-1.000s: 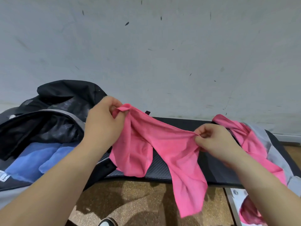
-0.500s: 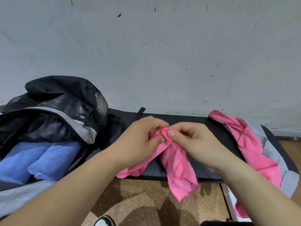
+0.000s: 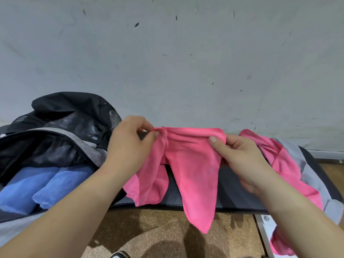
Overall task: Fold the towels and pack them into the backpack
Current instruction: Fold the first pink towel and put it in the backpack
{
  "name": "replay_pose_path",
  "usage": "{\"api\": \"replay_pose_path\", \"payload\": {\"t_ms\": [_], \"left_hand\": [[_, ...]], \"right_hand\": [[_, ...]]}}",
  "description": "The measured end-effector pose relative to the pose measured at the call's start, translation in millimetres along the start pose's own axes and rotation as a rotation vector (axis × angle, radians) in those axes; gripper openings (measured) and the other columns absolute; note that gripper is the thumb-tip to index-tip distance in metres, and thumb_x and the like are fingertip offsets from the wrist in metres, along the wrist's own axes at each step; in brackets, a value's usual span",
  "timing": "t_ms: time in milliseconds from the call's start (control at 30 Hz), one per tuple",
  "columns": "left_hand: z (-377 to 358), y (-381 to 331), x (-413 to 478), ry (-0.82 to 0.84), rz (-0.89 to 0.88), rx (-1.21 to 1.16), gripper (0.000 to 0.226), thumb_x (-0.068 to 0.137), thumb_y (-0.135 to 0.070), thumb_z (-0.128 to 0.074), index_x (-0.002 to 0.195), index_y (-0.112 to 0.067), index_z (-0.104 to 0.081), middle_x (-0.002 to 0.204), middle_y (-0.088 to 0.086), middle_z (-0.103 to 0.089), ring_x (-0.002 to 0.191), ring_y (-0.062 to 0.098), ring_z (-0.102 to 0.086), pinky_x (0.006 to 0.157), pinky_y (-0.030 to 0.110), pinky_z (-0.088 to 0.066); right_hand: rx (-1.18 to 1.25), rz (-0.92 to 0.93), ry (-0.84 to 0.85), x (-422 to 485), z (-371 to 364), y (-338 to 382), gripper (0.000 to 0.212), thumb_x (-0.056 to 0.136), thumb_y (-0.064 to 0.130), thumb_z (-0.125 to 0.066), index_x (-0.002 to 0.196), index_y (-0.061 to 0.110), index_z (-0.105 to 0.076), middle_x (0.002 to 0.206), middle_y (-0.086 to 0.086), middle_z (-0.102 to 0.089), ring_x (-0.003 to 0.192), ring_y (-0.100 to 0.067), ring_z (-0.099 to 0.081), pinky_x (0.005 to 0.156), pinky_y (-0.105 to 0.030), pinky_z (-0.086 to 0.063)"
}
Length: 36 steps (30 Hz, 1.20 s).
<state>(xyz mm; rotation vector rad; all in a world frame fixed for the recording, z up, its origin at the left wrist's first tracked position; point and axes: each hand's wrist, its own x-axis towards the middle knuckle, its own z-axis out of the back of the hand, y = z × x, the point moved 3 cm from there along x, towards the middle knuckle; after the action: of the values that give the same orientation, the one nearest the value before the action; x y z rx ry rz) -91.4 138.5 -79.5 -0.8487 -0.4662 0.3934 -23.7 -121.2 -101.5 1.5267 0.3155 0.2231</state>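
Note:
A pink towel [image 3: 191, 164] hangs doubled over in front of me, its top edge stretched between my hands and its lower corners drooping past the bench's front edge. My left hand [image 3: 130, 144] pinches the top left end. My right hand [image 3: 240, 157] pinches the top right end. The black and grey backpack [image 3: 61, 127] lies open on the left, with two folded blue towels [image 3: 37, 185] inside. More towels, pink [image 3: 279, 159] and grey [image 3: 312, 175], lie in a heap on the right of the bench.
A black padded bench [image 3: 232, 194] carries everything, right against a scuffed grey wall [image 3: 186, 62]. Brown speckled floor [image 3: 160, 231] lies below the bench's front edge. A white metal bench leg [image 3: 264, 229] shows at the lower right, and a shoe tip [image 3: 119, 255] pokes in at the bottom.
My hands came together at the towel's middle half a second ago, then moved apart again. The pink towel now hangs doubled, with a shorter top edge held between them.

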Motion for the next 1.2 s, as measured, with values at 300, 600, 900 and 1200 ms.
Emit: {"api": "replay_pose_path", "payload": {"t_ms": [300,600,900,1200], "left_hand": [[-12.8,-28.3,-34.2,0.202,0.100,-0.356,0.007,0.094,-0.021,-0.075,0.088,-0.022,-0.078,0.078,0.009,-0.076,0.062,0.009,-0.061,0.058,0.021,-0.051],[-26.1,-35.3,-50.1,0.229,0.106,-0.465,0.016,0.097,-0.015,-0.073,0.088,-0.025,-0.082,0.082,-0.010,-0.081,0.077,0.008,-0.075,0.069,0.010,-0.055],[-28.1,-37.2,-55.8,0.287,0.135,-0.532,0.022,0.099,-0.009,-0.068,0.097,-0.024,-0.083,0.078,-0.015,-0.080,0.069,-0.007,-0.069,0.068,0.013,-0.055],[-28.7,-35.4,-57.7,0.283,0.055,-0.394,0.017,0.092,-0.013,-0.077,0.099,-0.025,-0.085,0.096,-0.005,-0.079,0.081,0.010,-0.072,0.073,0.016,-0.055]], "right_hand": [[-0.272,0.226,-0.084,-13.6,-24.1,11.6,0.039,0.104,0.035,-0.062,0.081,0.004,-0.070,0.069,0.001,-0.057,0.069,-0.010,-0.046,0.063,-0.035,-0.039],[-0.156,0.125,-0.012,-21.8,-50.5,13.1,0.014,0.100,0.014,-0.068,0.099,0.019,-0.082,0.086,-0.007,-0.080,0.083,-0.015,-0.076,0.081,-0.032,-0.060],[-0.151,0.159,-0.070,-29.0,-53.4,21.2,0.012,0.096,0.015,-0.073,0.091,0.020,-0.083,0.084,0.002,-0.081,0.077,-0.014,-0.076,0.072,-0.025,-0.059],[-0.061,0.043,0.016,-32.1,-58.2,16.1,0.029,0.102,0.007,-0.057,0.098,0.017,-0.084,0.088,-0.009,-0.081,0.086,-0.029,-0.078,0.076,-0.043,-0.066]]}}
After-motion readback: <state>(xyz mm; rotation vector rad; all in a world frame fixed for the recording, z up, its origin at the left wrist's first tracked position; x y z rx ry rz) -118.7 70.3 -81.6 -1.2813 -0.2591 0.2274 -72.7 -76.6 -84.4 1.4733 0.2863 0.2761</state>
